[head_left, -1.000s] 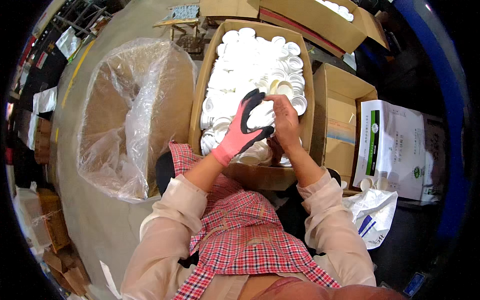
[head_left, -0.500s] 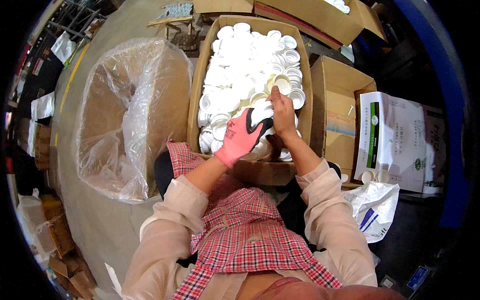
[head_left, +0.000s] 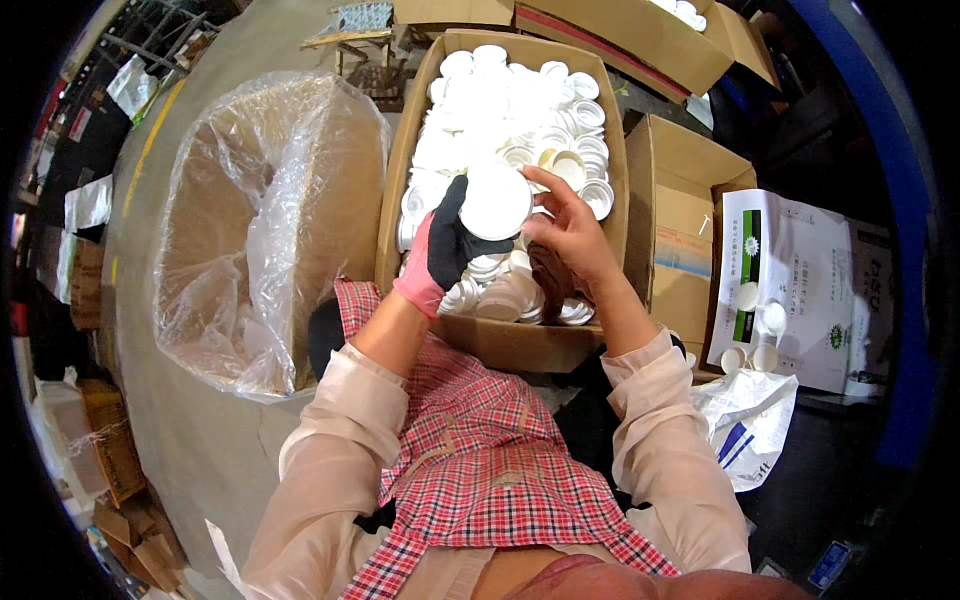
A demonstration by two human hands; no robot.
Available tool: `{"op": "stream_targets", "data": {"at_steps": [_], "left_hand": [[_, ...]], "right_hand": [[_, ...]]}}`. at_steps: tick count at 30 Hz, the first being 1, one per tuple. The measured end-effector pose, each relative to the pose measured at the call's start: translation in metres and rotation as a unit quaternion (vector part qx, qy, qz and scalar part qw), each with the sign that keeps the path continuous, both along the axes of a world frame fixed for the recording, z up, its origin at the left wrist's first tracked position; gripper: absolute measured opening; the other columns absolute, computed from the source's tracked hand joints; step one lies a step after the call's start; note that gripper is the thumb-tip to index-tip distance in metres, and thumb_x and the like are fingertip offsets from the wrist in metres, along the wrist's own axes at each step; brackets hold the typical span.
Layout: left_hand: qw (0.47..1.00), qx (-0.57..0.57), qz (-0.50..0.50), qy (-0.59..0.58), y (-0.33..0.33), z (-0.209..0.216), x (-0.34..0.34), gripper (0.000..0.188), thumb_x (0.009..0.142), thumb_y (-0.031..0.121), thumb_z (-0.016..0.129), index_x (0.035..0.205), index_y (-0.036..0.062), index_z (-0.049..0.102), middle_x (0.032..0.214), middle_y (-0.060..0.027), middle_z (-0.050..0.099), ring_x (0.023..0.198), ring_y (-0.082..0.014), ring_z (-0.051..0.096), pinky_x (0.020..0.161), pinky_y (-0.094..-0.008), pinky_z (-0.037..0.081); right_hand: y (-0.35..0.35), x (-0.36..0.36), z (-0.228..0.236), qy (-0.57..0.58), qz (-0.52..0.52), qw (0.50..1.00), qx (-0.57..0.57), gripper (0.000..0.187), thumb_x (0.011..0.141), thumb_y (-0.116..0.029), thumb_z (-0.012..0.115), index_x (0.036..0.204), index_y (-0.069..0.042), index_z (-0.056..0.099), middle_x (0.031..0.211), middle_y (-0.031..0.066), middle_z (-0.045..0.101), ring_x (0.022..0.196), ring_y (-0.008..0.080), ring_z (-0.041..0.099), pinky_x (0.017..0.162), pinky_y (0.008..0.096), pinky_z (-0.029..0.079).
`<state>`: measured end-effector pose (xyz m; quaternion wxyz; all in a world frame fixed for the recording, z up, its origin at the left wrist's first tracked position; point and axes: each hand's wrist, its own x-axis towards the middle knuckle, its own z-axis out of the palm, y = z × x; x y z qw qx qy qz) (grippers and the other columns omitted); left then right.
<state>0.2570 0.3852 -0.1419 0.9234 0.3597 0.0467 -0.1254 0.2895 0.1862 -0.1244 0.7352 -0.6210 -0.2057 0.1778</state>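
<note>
A round white plastic lid (head_left: 497, 201) lies flat side up in my left hand (head_left: 447, 252), which wears a pink glove with a black palm. Its gloved fingers and thumb hold the lid from the left and below. My bare right hand (head_left: 572, 228) has its fingertips and thumb at the lid's right edge. Both hands are over a cardboard box (head_left: 520, 345) heaped with white lids (head_left: 480, 115). Beyond my right fingers, a cream-coloured lid (head_left: 567, 170) lies on the heap. Under my right hand a dark brown piece (head_left: 548, 280) shows; what it is I cannot make out.
A carton lined with clear plastic (head_left: 270, 240) stands on the left. To the right are an open cardboard box (head_left: 685, 190), a white printed carton (head_left: 790, 260) with several small pale lids over it, and a white plastic bag (head_left: 748, 420). Another box (head_left: 620, 40) stands behind.
My left hand has turned, bringing the white lid flat and into full view. My right fingers have shifted to its edge. Two more pale lids now show over the white carton.
</note>
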Motion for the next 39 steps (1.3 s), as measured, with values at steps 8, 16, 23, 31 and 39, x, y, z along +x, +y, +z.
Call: {"op": "stream_targets", "data": {"at_steps": [8,16,23,31,39], "left_hand": [[0.996,0.082,-0.002,-0.019,-0.005,0.015,-0.009,0.054,0.098,0.039,0.049,0.133,-0.0013,0.047,0.120,-0.0130,0.061,0.105,-0.0233,0.064,0.085,-0.0353,0.057],[0.884,-0.357,0.231,-0.194,0.081,0.025,-0.004,0.080,0.090,0.058,0.052,0.142,0.0004,0.036,0.147,-0.0216,0.037,0.137,-0.0377,0.034,0.117,-0.0540,0.021],[0.975,-0.180,0.086,-0.094,0.063,-0.004,-0.001,0.052,0.100,0.044,0.043,0.124,-0.0014,0.054,0.120,-0.0218,0.060,0.113,-0.0382,0.057,0.103,-0.0530,0.042],[0.972,-0.054,0.046,0.224,0.028,-0.027,-0.001,0.088,0.081,0.074,0.053,0.142,0.0119,0.035,0.127,-0.0174,0.045,0.107,-0.0368,0.051,0.087,-0.0640,0.047],[0.968,-0.241,-0.022,-0.061,0.037,-0.009,0.012,0.067,0.092,0.042,0.057,0.144,0.0082,0.031,0.143,-0.0176,0.043,0.129,-0.0381,0.045,0.106,-0.0563,0.037]], "right_hand": [[0.005,-0.008,0.001,-0.288,-0.085,0.936,-0.183,0.083,0.066,-0.004,0.082,0.140,-0.011,0.045,0.133,0.0069,0.047,0.110,0.0191,0.054,0.090,0.0306,0.050],[-0.030,0.025,-0.039,-0.221,-0.096,0.916,-0.321,0.052,0.075,-0.011,0.074,0.124,-0.005,0.055,0.127,0.0143,0.052,0.108,0.0271,0.056,0.087,0.0374,0.051],[-0.002,0.035,-0.151,-0.384,-0.107,0.745,-0.535,0.042,0.066,-0.003,0.071,0.108,-0.006,0.064,0.132,0.0232,0.048,0.117,0.0437,0.045,0.100,0.0461,0.041],[0.023,0.028,-0.069,-0.297,-0.100,0.915,-0.253,0.024,0.078,-0.011,0.073,0.101,-0.004,0.067,0.131,0.0134,0.054,0.118,0.0311,0.052,0.095,0.0383,0.046],[0.033,0.036,-0.153,-0.323,0.000,0.839,-0.437,0.061,0.075,-0.013,0.073,0.131,-0.008,0.048,0.142,0.0175,0.041,0.123,0.0406,0.043,0.101,0.0459,0.042]]}}
